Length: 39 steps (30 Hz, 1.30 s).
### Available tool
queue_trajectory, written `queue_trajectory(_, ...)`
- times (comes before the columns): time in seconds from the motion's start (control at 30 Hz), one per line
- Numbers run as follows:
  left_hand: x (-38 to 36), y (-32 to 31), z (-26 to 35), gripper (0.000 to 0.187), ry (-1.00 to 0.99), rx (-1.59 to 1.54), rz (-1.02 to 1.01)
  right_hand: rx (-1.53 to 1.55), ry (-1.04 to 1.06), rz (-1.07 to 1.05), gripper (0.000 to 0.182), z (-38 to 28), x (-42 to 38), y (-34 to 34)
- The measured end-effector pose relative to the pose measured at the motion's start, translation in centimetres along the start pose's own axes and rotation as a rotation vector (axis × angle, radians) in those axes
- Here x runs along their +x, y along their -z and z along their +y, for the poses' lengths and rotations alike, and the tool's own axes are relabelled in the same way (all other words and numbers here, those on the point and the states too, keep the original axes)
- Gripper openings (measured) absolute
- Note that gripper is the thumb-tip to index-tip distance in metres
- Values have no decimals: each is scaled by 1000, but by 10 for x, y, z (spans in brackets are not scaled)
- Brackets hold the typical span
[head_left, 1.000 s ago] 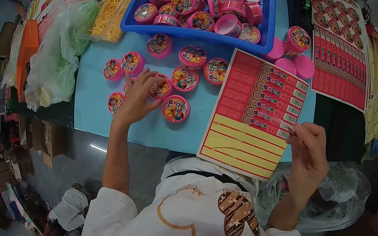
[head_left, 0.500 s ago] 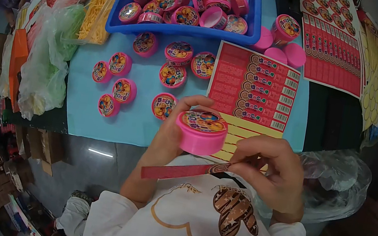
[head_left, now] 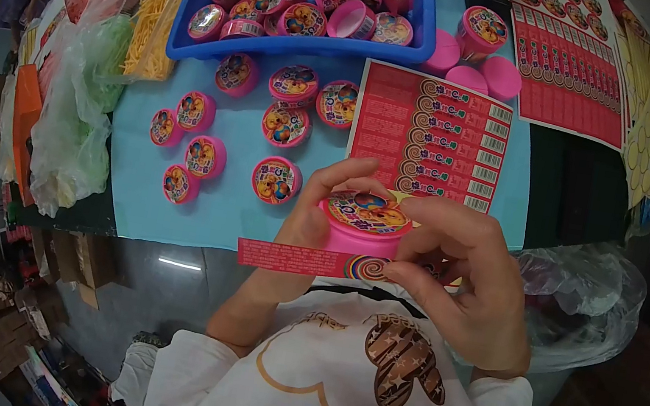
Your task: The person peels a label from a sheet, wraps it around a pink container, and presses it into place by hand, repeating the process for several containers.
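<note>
So I've got one pink tub (head_left: 362, 225) up in front of my chest, picture lid facing up, and a long red label strip (head_left: 314, 260) lying across its side wall. My left hand (head_left: 305, 230) is wrapped round the tub from the left, fingers curled over its far rim, clamped on it. My right hand (head_left: 461, 286) is closed on the strip's swirl end, thumb and fingers pressing it against the tub's near side, while the rest of the strip sticks out loose to the left, past my left wrist.

Just beyond my grip, touching distance, lies the red sticker sheet (head_left: 431, 135) the strips sit on, its lower yellow backing partly hidden behind my hands. Left of that, on the light blue mat (head_left: 222, 203), is a scatter of loose pink tubs (head_left: 276, 179), all lids up, none touching what I hold. Further out from my hands is the blue bin (head_left: 300, 46) piled with more tubs, some on their sides. Off to the far right there's a second sheet of red strips (head_left: 573, 81), and to the far left some plastic bags (head_left: 77, 118) of green and yellow stuff. A clear bag (head_left: 583, 306) bulges just right of my right wrist
</note>
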<state>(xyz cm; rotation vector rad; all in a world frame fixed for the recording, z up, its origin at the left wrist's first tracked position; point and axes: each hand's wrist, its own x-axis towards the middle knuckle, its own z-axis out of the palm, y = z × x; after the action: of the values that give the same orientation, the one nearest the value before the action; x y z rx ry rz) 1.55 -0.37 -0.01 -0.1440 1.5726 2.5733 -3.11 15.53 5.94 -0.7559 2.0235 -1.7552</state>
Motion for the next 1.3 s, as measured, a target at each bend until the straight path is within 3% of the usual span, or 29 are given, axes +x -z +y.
queue_trajectory(0.37, 0, -4, 1, 62, -8, -1, 19, -80, -3, 60, 51, 1, -2, 1)
queue_trajectory(0.57, 5, -4, -4, 62, -203, -46, 166, -11, -76, 91, 49, 7, -3, 3)
queue_trajectory(0.63, -1, -8, 1, 84, -168, -256, 127, 6, -70, 112, 48, 13, -4, 1)
queue_trajectory(0.67, -2, -7, 0, 84, -176, -256, 130, 28, -68, 133, 47, 16, -4, -1)
queue_trajectory(0.73, -2, -5, -3, 113, -274, 166, -30, 24, -47, 138, 45, 18, -5, -4)
queue_trajectory(0.87, 1, -23, 1, 132, -177, 119, 169, 52, -4, 207, 40, 25, -6, -11)
queue_trajectory(0.93, 2, -21, 0, 128, -338, 38, -2, 39, 18, 227, 39, 27, -8, -7)
queue_trajectory(1.07, 4, -17, 2, 117, -268, 121, -51, 24, -20, 224, 36, 28, -9, -3)
queue_trajectory(1.13, 6, -19, 0, 93, -274, -118, 8, 34, 6, 232, 36, 30, -8, -6)
queue_trajectory(1.17, 5, -18, 1, 93, -273, -118, 10, 43, 30, 242, 37, 32, -8, -8)
queue_trajectory(1.23, 4, -17, 5, 65, -254, -35, 95, 43, 39, 249, 37, 32, -8, -10)
queue_trajectory(1.3, 7, -18, 12, 55, -250, -34, 127, 43, 48, 260, 36, 33, -8, -11)
